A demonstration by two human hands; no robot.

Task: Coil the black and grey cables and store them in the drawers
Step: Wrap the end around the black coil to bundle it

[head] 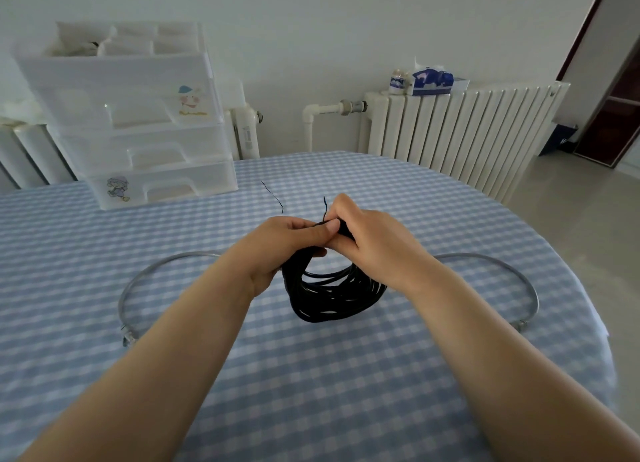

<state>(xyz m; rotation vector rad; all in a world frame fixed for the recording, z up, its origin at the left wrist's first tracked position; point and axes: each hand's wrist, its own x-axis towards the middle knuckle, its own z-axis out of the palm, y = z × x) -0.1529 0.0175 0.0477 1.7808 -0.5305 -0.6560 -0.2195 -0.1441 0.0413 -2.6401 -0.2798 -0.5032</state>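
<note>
1. Two hands meet above the middle of the table, both clamped on the top of the black cable, which is already wound into a bundle of loops.
2. The left hand curls its fingers round the upper part of the coil, thumb laid flat across the top towards the other hand.
3. The right hand pinches the same spot from the opposite side, its fingers folded over the bundle and touching the left thumb.
4. Below the grip the black loops hang down and towards the person, their lowest part resting on the blue checked cloth.
5. A thin dark wire tie stands up just above the pinch; a second thin strand lies on the cloth a little beyond the left hand.
6. The grey cable lies uncoiled on the cloth in a wide arc that passes under both wrists, one plug end near the left forearm and the other out past the right forearm.
7. Beyond the grip and off to the left stands the white plastic drawer unit, all its drawer fronts pushed in, with an open tray on top.
8. Further back, beyond the right hand, a white radiator carries a blue pack and a small jar.
</note>
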